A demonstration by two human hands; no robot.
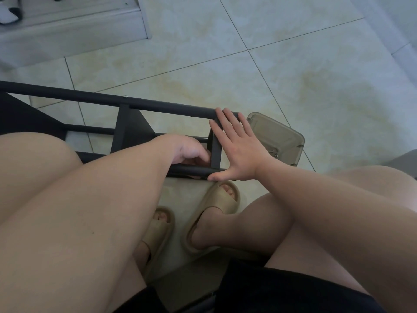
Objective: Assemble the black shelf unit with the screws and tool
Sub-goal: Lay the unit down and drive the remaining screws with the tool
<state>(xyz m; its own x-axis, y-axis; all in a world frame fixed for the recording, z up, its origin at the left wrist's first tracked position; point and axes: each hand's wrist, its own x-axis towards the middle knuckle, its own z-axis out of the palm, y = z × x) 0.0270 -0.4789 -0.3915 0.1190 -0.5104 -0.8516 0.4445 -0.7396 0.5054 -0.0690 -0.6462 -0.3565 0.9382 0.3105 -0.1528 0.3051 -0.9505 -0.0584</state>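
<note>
I see the black shelf unit lying on its side on the tiled floor, running from far left to the middle, with a silver screw head in its far tube. The left hand reaches inside the frame's right end, fingers curled; I cannot tell whether they pinch anything. The right hand lies flat against that end, fingers straight and spread. Just right sits a translucent brown box.
</note>
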